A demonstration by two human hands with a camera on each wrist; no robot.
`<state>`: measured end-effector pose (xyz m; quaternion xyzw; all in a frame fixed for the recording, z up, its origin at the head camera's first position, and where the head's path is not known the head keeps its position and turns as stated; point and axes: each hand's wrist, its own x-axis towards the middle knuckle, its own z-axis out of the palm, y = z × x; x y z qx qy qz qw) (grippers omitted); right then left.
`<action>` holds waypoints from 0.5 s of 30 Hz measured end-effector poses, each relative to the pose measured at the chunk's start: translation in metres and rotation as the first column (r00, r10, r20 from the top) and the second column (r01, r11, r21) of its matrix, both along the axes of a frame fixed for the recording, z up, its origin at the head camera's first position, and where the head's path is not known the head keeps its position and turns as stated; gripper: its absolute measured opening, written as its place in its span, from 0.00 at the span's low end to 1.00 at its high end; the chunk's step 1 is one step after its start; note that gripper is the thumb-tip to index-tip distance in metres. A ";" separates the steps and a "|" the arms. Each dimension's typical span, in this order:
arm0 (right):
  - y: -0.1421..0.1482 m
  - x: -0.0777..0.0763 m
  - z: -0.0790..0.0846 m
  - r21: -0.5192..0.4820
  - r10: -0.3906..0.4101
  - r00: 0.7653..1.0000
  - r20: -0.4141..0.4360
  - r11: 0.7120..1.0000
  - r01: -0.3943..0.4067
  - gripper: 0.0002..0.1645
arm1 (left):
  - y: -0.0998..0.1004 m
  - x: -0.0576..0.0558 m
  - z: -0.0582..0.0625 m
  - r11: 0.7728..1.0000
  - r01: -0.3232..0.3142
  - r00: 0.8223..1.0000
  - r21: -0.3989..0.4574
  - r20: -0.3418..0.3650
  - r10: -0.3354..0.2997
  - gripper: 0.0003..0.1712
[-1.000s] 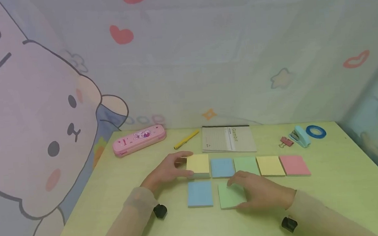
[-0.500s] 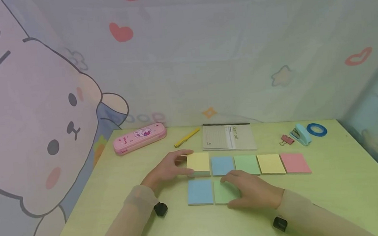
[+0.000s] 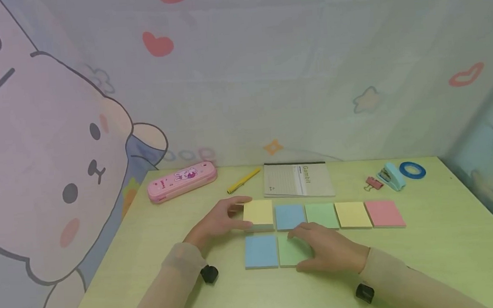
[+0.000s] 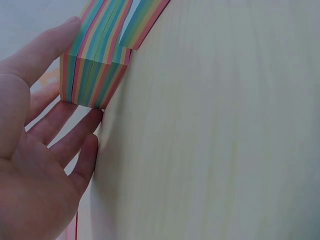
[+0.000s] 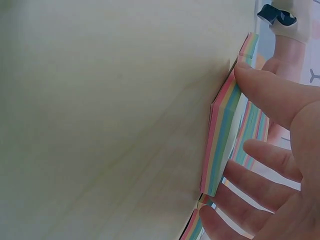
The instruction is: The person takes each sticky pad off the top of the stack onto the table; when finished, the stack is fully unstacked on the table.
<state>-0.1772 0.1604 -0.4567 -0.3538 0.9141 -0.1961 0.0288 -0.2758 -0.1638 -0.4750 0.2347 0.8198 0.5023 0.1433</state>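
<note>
My left hand (image 3: 218, 220) holds the left side of a stack of sticky note pads (image 3: 258, 213), yellow on top, between thumb and fingers. Its striped layered edges (image 4: 92, 82) show in the left wrist view. In front of the stack lies a blue sticky note pad (image 3: 260, 252). Just right of that, my right hand (image 3: 330, 248) grips a green sticky note pad (image 3: 291, 252), thumb at its near edge and fingertips at the far side. The palm hides the pad's right part. In the right wrist view, the thumb touches the pad's striped edge (image 5: 220, 135).
Right of the stack runs a row of blue (image 3: 290, 217), green (image 3: 321, 214), yellow (image 3: 353, 215) and pink (image 3: 384, 213) pads. Behind are a pink pencil case (image 3: 182, 182), yellow pen (image 3: 243, 180), notebook (image 3: 298, 180), binder clip (image 3: 373, 183), stapler (image 3: 391, 177) and blue tape roll (image 3: 412, 170).
The right hand has slid the green pad left until it lies close beside the front blue pad, then stayed there. The left hand has kept its place at the stack.
</note>
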 end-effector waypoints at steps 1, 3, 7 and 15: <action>0.000 0.000 0.000 -0.002 0.000 1.000 -0.001 1.000 0.000 0.40 | 0.000 0.000 0.000 1.000 -0.001 1.000 0.002 0.000 0.001 0.42; 0.000 0.000 -0.001 -0.006 0.003 1.000 -0.005 1.000 -0.003 0.40 | 0.000 0.001 0.000 1.000 -0.003 1.000 0.004 0.001 0.003 0.42; 0.001 -0.001 -0.003 -0.012 0.012 1.000 -0.020 1.000 -0.012 0.40 | -0.001 0.000 -0.001 1.000 -0.006 1.000 0.003 0.002 0.006 0.42; -0.001 -0.002 0.002 -0.012 0.008 1.000 -0.023 1.000 -0.008 0.39 | -0.001 0.000 -0.002 1.000 -0.017 1.000 -0.004 0.018 0.017 0.43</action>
